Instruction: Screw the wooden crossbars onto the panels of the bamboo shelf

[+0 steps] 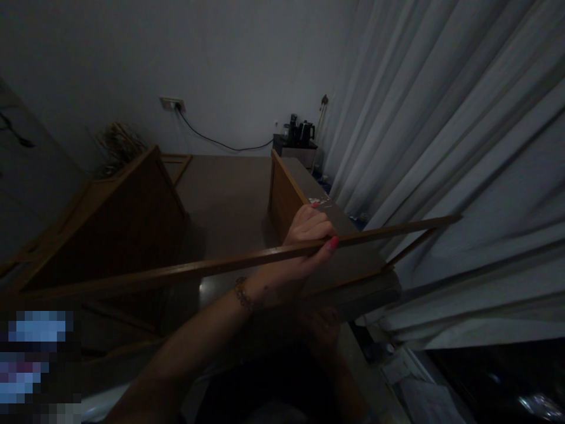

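Note:
My left hand (311, 232), with a bracelet at its wrist, is closed on a long wooden rail (247, 259). The red-nailed thumb lies along the near side of the rail and the fingers curl on its far side. The rail crosses the view from the lower left to the right, where a short slanting wooden piece (410, 247) joins it. Lower down, in deep shadow under the rail, is my right hand (324, 327); its fingers are too dark to make out, and I cannot tell whether it touches anything.
Beyond the rail stand a dark wooden panel (132, 224) at the left and a lower wooden panel (286, 194). Small white bits (318, 201) lie past my hand. A black kettle (305, 132) stands by the wall, a cord (220, 144) leads to a socket, and curtains (419, 118) hang right.

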Tool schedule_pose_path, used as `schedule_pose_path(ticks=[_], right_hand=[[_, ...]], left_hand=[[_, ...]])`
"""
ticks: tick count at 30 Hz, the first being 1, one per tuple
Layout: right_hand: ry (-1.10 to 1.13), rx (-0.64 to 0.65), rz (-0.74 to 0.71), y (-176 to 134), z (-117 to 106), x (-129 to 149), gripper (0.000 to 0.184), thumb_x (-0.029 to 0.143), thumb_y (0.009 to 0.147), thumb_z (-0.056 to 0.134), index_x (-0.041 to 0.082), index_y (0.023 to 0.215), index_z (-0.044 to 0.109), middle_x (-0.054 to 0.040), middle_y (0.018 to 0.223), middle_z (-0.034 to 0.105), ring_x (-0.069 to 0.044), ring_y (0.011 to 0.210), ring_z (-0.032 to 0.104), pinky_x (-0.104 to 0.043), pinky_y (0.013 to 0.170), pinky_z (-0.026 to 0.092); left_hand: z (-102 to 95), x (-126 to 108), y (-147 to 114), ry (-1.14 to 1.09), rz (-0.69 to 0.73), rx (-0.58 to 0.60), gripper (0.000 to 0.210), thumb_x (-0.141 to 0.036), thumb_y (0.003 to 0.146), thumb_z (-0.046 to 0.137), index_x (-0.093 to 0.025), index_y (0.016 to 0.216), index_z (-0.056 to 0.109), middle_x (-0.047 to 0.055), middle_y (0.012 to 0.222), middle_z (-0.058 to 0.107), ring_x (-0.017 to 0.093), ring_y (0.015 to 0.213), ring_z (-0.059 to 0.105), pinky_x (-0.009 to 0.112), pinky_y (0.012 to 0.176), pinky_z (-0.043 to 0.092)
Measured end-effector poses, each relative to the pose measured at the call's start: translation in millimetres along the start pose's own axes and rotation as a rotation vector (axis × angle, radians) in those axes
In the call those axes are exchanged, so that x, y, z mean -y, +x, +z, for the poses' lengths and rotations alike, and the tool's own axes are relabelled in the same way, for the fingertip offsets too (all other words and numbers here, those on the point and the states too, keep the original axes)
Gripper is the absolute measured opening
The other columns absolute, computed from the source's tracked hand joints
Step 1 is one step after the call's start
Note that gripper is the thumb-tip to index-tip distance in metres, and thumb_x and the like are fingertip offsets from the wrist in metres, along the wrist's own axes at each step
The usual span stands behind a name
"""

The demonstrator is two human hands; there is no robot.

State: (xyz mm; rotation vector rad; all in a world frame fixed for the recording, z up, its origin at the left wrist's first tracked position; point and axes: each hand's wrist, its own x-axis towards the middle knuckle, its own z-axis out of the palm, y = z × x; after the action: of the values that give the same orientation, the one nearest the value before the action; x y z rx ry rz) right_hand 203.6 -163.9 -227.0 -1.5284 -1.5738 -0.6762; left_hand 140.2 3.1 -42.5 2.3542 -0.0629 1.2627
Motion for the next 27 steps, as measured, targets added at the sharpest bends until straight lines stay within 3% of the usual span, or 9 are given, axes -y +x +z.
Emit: schedule_pose_path(ticks=[6, 12, 17, 21, 27], right_hand=[[-0.011, -0.020, 0.028, -0.7, 1.6, 2.1, 0.004, 0.029, 0.089, 0.066, 0.026, 0.088, 0.068, 0.0031, 0.060, 0.059, -0.016, 0.068, 0.051, -0.034, 0.074, 0.035], [0.002, -0.006, 0.073, 9.3, -4.7, 4.9, 0.019, 0.036, 0.096, 0.054, 0.025, 0.085, 0.064, 0.0014, 0.066, 0.060, -0.017, 0.071, 0.050, -0.032, 0.073, 0.034], [-0.071, 0.046, 0.132, 10.8, -12.5, 4.2, 0.030, 0.047, 0.097, 0.046, 0.023, 0.084, 0.057, -0.0017, 0.075, 0.063, -0.019, 0.076, 0.051, -0.034, 0.077, 0.034], [-0.147, 0.176, 0.083, 10.4, -14.9, 5.9, 0.035, 0.042, 0.100, 0.041, 0.023, 0.076, 0.057, -0.0005, 0.068, 0.061, -0.019, 0.075, 0.049, -0.035, 0.080, 0.031], [-0.158, 0.199, 0.054, 13.4, -16.3, 7.1, 0.028, 0.032, 0.099, 0.044, 0.024, 0.079, 0.062, -0.0003, 0.070, 0.064, -0.018, 0.073, 0.049, -0.035, 0.082, 0.029]], left_hand=[[-0.9, -1.1, 2.2, -0.026, 0.014, -0.003, 0.039, -0.042, 0.100, 0.027, -0.021, 0.074, 0.046, 0.000, 0.074, 0.051, 0.016, 0.081, 0.051, 0.043, 0.100, 0.043], [0.4, 1.1, 0.2, -0.007, -0.014, -0.002, 0.038, -0.041, 0.100, 0.028, -0.021, 0.075, 0.047, 0.001, 0.076, 0.054, 0.018, 0.082, 0.052, 0.042, 0.097, 0.044], [-1.1, -3.3, 5.3, -0.038, 0.070, -0.050, 0.035, -0.038, 0.100, 0.029, -0.022, 0.074, 0.047, 0.001, 0.072, 0.053, 0.018, 0.080, 0.051, 0.040, 0.090, 0.046], [-0.5, -3.2, 5.4, -0.051, 0.051, -0.040, 0.035, -0.038, 0.100, 0.029, -0.022, 0.074, 0.046, 0.001, 0.073, 0.053, 0.019, 0.081, 0.051, 0.041, 0.093, 0.046], [-0.2, -1.3, 1.7, -0.061, -0.003, -0.008, 0.037, -0.041, 0.100, 0.029, -0.022, 0.074, 0.046, 0.000, 0.075, 0.051, 0.017, 0.082, 0.052, 0.043, 0.097, 0.046]])
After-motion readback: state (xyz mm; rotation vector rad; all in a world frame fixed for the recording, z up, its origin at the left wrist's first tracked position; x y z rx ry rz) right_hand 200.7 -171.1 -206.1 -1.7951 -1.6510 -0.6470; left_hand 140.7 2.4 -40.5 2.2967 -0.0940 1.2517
